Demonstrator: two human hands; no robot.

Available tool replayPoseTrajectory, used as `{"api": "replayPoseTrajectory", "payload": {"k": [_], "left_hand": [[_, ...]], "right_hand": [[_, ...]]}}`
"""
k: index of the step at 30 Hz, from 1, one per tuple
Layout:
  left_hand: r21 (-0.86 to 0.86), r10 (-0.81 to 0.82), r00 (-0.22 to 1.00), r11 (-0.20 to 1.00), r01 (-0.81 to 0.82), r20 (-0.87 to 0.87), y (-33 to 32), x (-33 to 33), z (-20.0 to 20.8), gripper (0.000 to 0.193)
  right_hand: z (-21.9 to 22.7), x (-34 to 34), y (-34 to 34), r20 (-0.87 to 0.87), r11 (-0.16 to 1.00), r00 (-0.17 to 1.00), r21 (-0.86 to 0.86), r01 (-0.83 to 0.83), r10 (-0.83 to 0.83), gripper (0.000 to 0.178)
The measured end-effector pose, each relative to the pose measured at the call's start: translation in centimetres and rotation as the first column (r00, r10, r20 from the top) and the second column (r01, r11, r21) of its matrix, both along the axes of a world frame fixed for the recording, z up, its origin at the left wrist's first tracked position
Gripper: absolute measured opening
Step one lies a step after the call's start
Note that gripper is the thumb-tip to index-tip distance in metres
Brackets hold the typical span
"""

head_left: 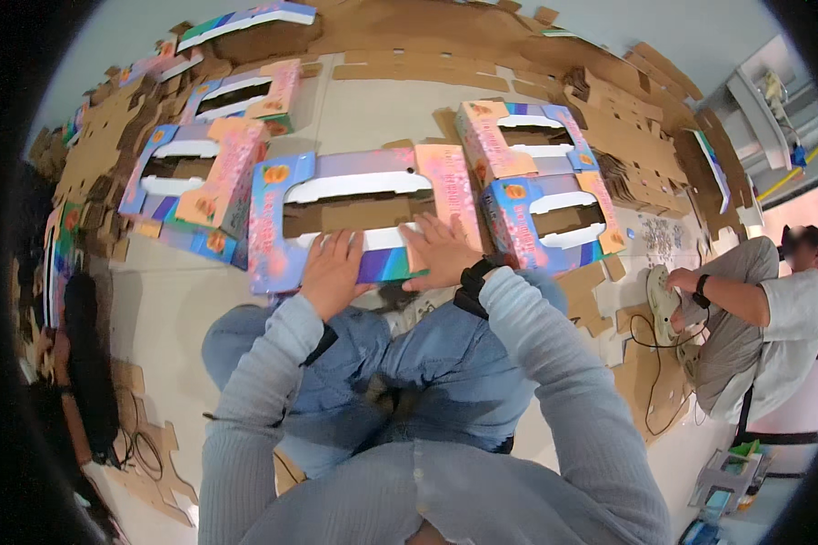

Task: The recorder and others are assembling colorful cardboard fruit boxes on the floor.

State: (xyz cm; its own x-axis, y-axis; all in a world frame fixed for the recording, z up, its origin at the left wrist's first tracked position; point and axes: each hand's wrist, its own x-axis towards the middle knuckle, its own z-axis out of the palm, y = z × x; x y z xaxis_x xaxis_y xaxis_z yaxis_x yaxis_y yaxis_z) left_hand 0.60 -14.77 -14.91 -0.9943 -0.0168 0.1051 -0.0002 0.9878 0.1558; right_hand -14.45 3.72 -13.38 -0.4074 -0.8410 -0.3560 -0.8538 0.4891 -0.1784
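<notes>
In front of my crossed legs stands a colourful printed cardboard box [273, 218], pink, blue and purple, with a wide opening in its top framed by white flap edges. My left hand [331, 271] lies on the near edge of that top, fingers stretched toward the opening. To its right, my right hand [443, 254] rests on the same near edge with its fingers spread. Both hands touch the box without gripping it. Through the opening, bare brown cardboard shows inside. My thumbs are partly hard to make out.
Similar printed boxes stand close by: one on the left [227, 173], one behind it [286, 91], and two on the right [509, 209]. Flattened brown cardboard stacks [632, 136] line the back and sides. A seated person [736, 309] is at the right, beside a black cable [656, 381].
</notes>
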Motion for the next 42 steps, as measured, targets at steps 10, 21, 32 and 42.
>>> {"api": "replayPoseTrajectory", "payload": {"k": [10,21,32,42], "left_hand": [[-0.029,-0.029,1.0,0.999,0.029,0.0,-0.6,0.3,-1.0,0.08],[-0.082,-0.03,0.996,0.996,0.038,0.088,1.0,-0.2,0.1,0.08],[0.125,0.065,0.984,0.988,-0.087,0.166,1.4,-4.3,1.7,0.072],[-0.098,0.116,0.993,0.988,-0.118,-0.021,-6.4,-10.3,1.3,0.063]], "right_hand": [[-0.1,3.4,-2.0,-0.332,0.999,0.942,-0.004,0.036,-0.036,0.092],[0.1,2.3,-1.1,-0.329,0.999,0.944,0.05,0.019,-0.001,0.088],[0.0,3.6,-1.4,-0.522,0.991,0.852,-0.13,-0.037,-0.037,0.061],[-2.6,4.8,-3.8,-0.286,0.935,0.954,-0.354,-0.016,-0.092,0.07]]}}
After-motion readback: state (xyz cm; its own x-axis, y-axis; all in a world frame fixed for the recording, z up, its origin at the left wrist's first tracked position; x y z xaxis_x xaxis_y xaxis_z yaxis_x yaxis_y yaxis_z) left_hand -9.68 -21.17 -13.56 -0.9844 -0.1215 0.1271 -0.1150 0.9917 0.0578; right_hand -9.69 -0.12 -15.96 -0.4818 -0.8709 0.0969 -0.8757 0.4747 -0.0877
